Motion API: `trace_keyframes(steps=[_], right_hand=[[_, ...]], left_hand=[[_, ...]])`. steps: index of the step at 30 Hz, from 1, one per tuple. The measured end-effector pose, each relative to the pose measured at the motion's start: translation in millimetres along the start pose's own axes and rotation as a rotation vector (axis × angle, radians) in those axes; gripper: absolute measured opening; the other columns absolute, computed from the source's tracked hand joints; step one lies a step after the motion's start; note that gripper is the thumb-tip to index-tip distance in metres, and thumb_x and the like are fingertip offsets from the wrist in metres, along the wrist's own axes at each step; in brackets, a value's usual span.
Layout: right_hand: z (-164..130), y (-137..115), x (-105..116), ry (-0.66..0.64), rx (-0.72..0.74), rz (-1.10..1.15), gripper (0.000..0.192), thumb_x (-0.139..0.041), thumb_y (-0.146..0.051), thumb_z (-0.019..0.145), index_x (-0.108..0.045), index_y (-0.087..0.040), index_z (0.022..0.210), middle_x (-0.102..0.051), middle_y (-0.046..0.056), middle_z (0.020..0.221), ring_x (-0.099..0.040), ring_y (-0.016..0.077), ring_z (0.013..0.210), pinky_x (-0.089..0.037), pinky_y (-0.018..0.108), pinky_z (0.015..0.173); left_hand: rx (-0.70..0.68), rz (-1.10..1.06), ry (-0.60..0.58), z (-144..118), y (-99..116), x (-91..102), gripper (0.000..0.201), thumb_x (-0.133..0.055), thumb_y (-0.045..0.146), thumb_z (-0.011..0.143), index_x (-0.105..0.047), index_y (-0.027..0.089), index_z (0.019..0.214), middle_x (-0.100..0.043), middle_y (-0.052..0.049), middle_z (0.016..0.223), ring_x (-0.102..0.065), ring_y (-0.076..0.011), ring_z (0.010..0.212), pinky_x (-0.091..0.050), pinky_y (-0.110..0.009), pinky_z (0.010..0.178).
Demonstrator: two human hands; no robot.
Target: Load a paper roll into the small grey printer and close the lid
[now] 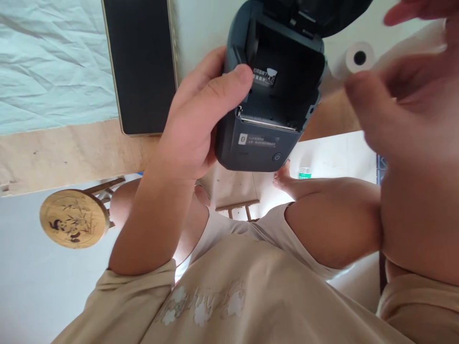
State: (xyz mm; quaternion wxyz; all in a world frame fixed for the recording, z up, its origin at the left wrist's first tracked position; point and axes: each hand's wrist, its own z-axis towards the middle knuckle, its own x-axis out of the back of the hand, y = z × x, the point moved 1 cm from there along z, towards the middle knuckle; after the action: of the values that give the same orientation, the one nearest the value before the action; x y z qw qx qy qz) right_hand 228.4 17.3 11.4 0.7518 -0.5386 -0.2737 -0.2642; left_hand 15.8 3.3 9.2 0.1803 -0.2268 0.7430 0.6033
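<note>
My left hand (201,105) is wrapped round the left side of a dark grey portable label printer (258,153), with the thumb over the rim of its bay. The printer's black lid (315,14) is swung up at the top of the view. Inside the bay there is a printed sticker (264,76), and no roll shows there. My right hand (405,95), blurred, is to the right of the printer with thumb and fingers apart. A white paper roll (359,50) with a dark core is beside the right thumb; I cannot tell whether they touch.
A black tablet-like slab (143,67) lies on the table, next to a crumpled pale blue cloth (53,67). Below the wooden table edge (71,153) are a round stool (74,218) with a panda picture and my legs. A bottle with a green label (304,173) is on the floor.
</note>
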Motion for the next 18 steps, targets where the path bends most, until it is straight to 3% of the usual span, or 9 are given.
trace_keyframes(steps=[3, 6, 10, 12, 15, 18], right_hand=[[6, -8, -11, -0.126, 0.197, -0.247, 0.047, -0.059, -0.028, 0.080, -0.054, -0.027, 0.127, -0.052, 0.003, 0.122, -0.050, 0.0171, 0.118, -0.042, 0.018, 0.057], [10, -5, -15, -0.104, 0.186, -0.288, 0.046, -0.060, -0.027, 0.079, -0.057, -0.031, 0.125, -0.051, 0.004, 0.114, -0.054, 0.0124, 0.102, -0.044, 0.021, 0.061], [8, -6, -14, -0.095, 0.168, -0.311, 0.047, -0.062, -0.029, 0.078, -0.059, -0.029, 0.125, -0.055, 0.004, 0.104, -0.053, 0.0104, 0.095, -0.048, 0.030, 0.087], [6, -7, -13, -0.096, 0.147, -0.291, 0.052, -0.061, -0.024, 0.076, -0.056, -0.026, 0.128, -0.057, 0.003, 0.109, -0.054, 0.0111, 0.096, -0.048, 0.028, 0.080], [5, -11, -11, -0.003, 0.159, -0.029, 0.060, -0.058, -0.014, 0.073, -0.051, -0.027, 0.130, -0.050, -0.001, 0.127, -0.056, 0.0106, 0.102, -0.043, 0.019, 0.061], [7, -14, -6, 0.004, -0.001, 0.463, 0.051, -0.056, -0.014, 0.076, -0.052, -0.028, 0.125, -0.054, -0.001, 0.117, -0.061, 0.0127, 0.101, -0.048, 0.022, 0.061]], left_hand=[[0.034, -0.021, -0.057, 0, -1, 1.0, 0.010, -0.053, 0.020, 0.080, -0.058, 0.013, 0.075, -0.052, -0.003, 0.066, -0.051, -0.0072, 0.053, -0.042, -0.019, 0.044], [0.005, -0.027, -0.004, 0, -1, 1.3, 0.011, -0.053, 0.024, 0.080, -0.058, 0.015, 0.075, -0.051, -0.002, 0.063, -0.050, -0.0077, 0.049, -0.039, -0.019, 0.040], [0.050, -0.026, -0.023, -1, -2, 1.9, 0.010, -0.053, 0.018, 0.079, -0.060, 0.011, 0.075, -0.055, -0.002, 0.062, -0.053, -0.0066, 0.051, -0.044, -0.017, 0.044], [0.036, -0.038, -0.033, -1, -2, 2.6, 0.010, -0.056, 0.020, 0.077, -0.061, 0.011, 0.074, -0.057, -0.002, 0.062, -0.055, -0.0060, 0.052, -0.045, -0.016, 0.045], [-0.003, -0.050, -0.016, -1, -1, 4.1, 0.014, -0.060, 0.025, 0.076, -0.061, 0.012, 0.070, -0.057, -0.002, 0.063, -0.055, -0.0049, 0.050, -0.043, -0.014, 0.043], [0.037, -0.030, -0.063, 0, -1, 6.4, 0.013, -0.057, 0.024, 0.080, -0.062, 0.012, 0.076, -0.056, -0.002, 0.064, -0.056, -0.0059, 0.053, -0.046, -0.015, 0.045]])
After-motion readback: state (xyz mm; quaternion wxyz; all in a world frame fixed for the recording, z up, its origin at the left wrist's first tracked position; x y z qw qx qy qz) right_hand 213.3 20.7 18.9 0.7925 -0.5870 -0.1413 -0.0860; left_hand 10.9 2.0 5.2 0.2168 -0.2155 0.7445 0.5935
